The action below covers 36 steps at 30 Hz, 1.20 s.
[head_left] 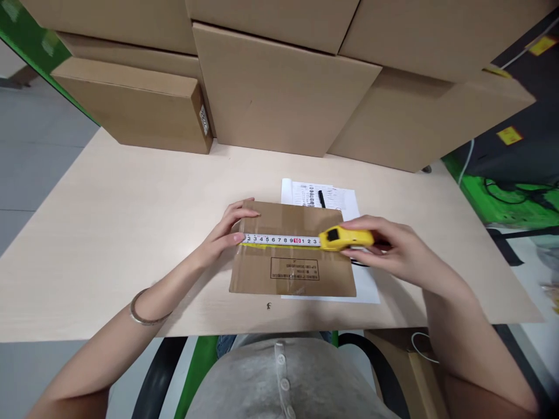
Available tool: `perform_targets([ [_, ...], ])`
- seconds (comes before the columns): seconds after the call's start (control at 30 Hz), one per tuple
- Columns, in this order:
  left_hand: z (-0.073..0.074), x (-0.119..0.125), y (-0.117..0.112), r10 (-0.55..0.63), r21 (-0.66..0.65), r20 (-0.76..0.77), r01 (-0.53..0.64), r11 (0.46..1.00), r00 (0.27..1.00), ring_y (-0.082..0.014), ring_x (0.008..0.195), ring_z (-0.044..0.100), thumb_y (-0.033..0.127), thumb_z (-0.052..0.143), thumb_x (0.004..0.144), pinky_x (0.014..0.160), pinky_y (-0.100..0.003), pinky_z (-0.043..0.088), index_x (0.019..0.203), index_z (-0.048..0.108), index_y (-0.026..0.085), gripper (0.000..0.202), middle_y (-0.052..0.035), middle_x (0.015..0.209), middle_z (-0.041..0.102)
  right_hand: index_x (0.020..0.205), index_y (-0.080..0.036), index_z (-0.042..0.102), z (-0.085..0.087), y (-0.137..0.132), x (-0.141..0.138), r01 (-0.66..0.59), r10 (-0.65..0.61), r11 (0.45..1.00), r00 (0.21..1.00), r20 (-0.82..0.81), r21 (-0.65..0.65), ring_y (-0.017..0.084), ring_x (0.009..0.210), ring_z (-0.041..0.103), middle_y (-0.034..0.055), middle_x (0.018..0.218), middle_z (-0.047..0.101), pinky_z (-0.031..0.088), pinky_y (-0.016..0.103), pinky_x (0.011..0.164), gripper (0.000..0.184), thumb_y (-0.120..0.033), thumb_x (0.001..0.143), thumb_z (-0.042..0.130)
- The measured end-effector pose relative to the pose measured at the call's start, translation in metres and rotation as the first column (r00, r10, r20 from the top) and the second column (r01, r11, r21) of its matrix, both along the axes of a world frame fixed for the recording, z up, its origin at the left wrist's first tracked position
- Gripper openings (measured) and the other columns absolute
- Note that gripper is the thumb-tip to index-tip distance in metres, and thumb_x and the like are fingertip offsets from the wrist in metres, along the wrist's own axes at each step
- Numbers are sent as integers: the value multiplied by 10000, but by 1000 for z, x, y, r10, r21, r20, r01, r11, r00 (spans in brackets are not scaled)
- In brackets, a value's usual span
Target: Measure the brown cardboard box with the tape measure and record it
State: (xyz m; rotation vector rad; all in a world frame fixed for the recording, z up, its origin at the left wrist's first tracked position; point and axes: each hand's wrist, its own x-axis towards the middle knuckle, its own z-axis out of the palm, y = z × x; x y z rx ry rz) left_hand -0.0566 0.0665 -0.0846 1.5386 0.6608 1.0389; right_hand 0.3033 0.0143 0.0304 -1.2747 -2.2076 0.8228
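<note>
In the head view, a flat, rectangular brown cardboard box (pixel 262 267) lies on a pale, smooth, faintly wood-grained worktop (pixel 144 198). Its matt top carries a shiny band of clear tape and a thin black printed frame enclosing lines of small text.

Over the box stretches the white metal blade (pixel 282 240) of a yellow plastic tape measure (pixel 356 237); the blade bears black numerals and a red-marked 10, with a yellow streak along its lower edge. The rounded case, with a dark patch on its side, sits over the box's right part.

The right hand (pixel 393 244) grips the case, thumb and fingers closed about it. The left hand (pixel 229 227) is at the box's left edge, thumb on the blade's end, fingers spread; how firmly it grips I cannot tell. A rounded metal bangle (pixel 144 311) circles the left forearm.

Smooth white paper (pixel 367 285) shows from under the box, and a slim black pen (pixel 322 199) rests just beyond it. Large plain cardboard cartons (pixel 279 93) with straight edges stand well beyond the box.
</note>
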Motion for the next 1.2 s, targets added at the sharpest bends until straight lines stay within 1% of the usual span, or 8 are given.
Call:
perform_targets([
  [0.17,-3,1,1,13,-45,25,-11,999,1000,-368,1542,196,493,655,848,1271,-594,144,1251,682,394,415,-33,1511,462,1240,-375,650,-8,-21,54,212,-213,977,977,33,21,193,878,719,47,1219,721,576,297,608,363,-334,888,731],
  [0.37,-4,0,0,35,-73,21,-34,997,999,-386,1527,212,472,672,833,1266,-601,116,1235,697,377,413,-39,1529,445,1247,-353,635,-17,-25,46,239,-239,971,971,-4,20,191,905,718,51,1242,713,559,286,600,390,-310,878,752],
  [0.53,-8,-3,2,42,-46,17,-42,998,999,-373,1542,212,485,662,841,1270,-575,152,1259,691,357,438,-51,1534,457,1250,-376,632,4,-22,39,194,-195,979,981,5,55,212,904,709,51,1211,705,528,304,563,381,-358,887,745],
  [0.67,-7,-3,3,41,-20,15,-41,999,999,-352,1544,232,503,648,854,1283,-540,167,1302,683,353,474,-45,1544,462,1263,-375,619,19,0,-3,22,-27,992,999,40,122,231,883,713,38,1134,719,533,330,600,422,-436,870,760],
  [0.8,-3,2,2,31,7,65,-31,999,997,-324,1542,261,689,392,948,1280,-521,201,1271,708,355,562,-32,1511,515,1427,-298,510,16,31,-75,-163,120,967,969,214,197,226,851,733,45,1199,739,547,347,694,560,-460,922,691],
  [0.97,0,0,2,22,-31,67,-20,999,997,-369,1540,275,798,265,926,1274,-577,193,1339,667,324,746,-53,1559,482,1336,-288,574,15,45,-124,-403,367,874,914,174,272,201,1137,676,7,1342,683,525,323,829,322,-297,1015,565],
  [1.1,26,-4,-5,41,99,-89,-32,995,995,-371,1577,180,798,262,931,1301,-570,73,1417,617,328,763,-23,1664,350,1235,-281,602,29,34,-93,-374,378,882,925,43,286,201,1156,647,17,1273,694,499,356,928,309,-161,950,596],
  [1.2,65,5,-25,137,301,-300,-43,953,944,-372,1601,87,643,599,905,1303,-588,39,1541,452,362,711,-1,1699,283,1115,-288,605,40,18,-53,-348,360,914,933,-22,208,207,1068,657,8,1154,708,490,358,902,353,-113,816,672],
])
